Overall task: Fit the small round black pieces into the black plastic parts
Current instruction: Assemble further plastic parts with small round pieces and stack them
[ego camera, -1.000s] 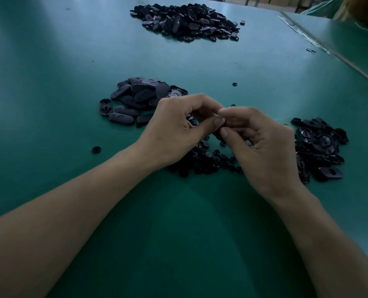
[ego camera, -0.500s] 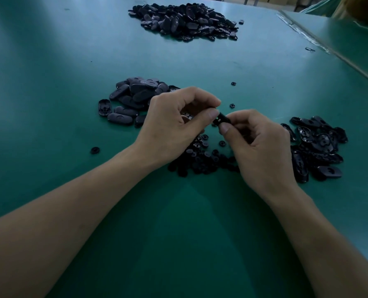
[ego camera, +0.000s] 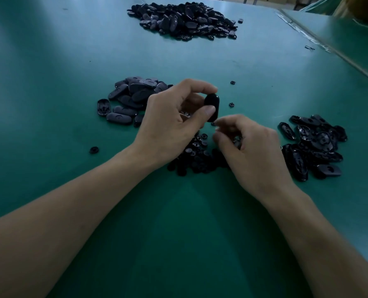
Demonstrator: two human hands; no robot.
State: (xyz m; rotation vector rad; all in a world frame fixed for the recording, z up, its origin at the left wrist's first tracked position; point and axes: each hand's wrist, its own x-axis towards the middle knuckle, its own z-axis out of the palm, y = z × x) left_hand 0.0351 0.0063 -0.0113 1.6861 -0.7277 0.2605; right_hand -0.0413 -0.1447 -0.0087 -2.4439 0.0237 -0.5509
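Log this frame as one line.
left hand: holds oval part upright | right hand: fingers curled over round pieces pile | fit: unclear

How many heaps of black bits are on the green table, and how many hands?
Heaps of oval parts: 3, far heap, left heap, right heap
Heap of small round pieces: 1
Hands: 2, left hand, right hand
Total: 6
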